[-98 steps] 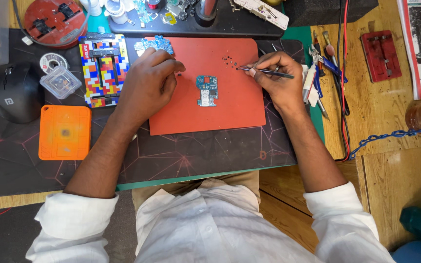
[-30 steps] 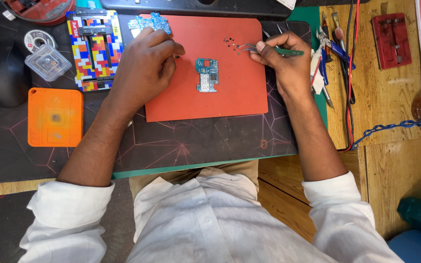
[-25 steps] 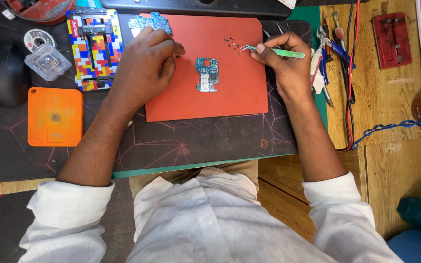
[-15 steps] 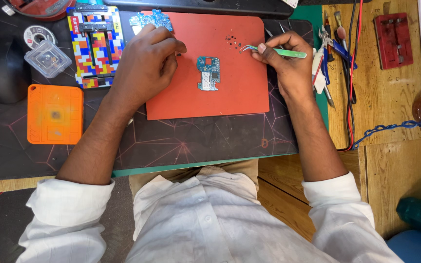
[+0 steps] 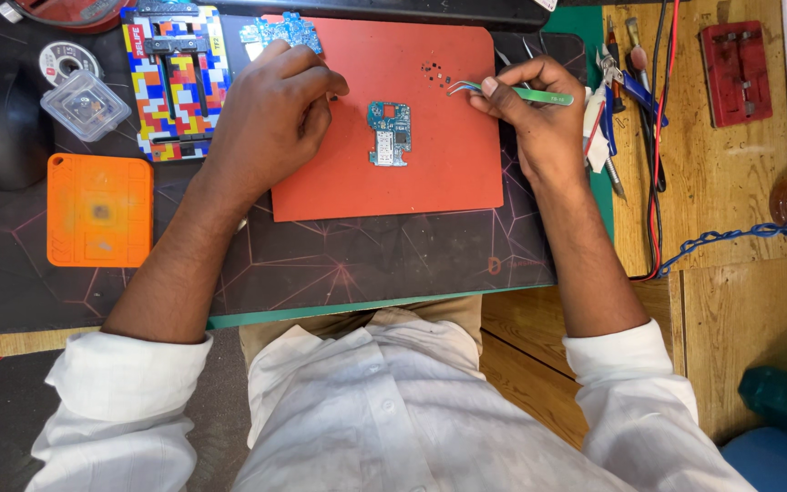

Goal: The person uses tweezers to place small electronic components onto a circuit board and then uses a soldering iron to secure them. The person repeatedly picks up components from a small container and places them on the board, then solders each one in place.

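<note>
The right hand (image 5: 539,114) pinches green tweezers (image 5: 512,91) with tips toward nine o'clock, while the left hand (image 5: 270,123), fingers curled, rests on the red mat (image 5: 430,173), the small circuit board (image 5: 390,133) lying flat between them, a colourful board holder (image 5: 175,82) at ten o'clock.

A wooden desk (image 5: 730,182) filled the view, evenly lit from above. A dark patterned desk mat (image 5: 366,264) covered its left and middle part. Right of the mat the bare boards showed, scuffed and yellowish, and ran to the picture's edge.
</note>
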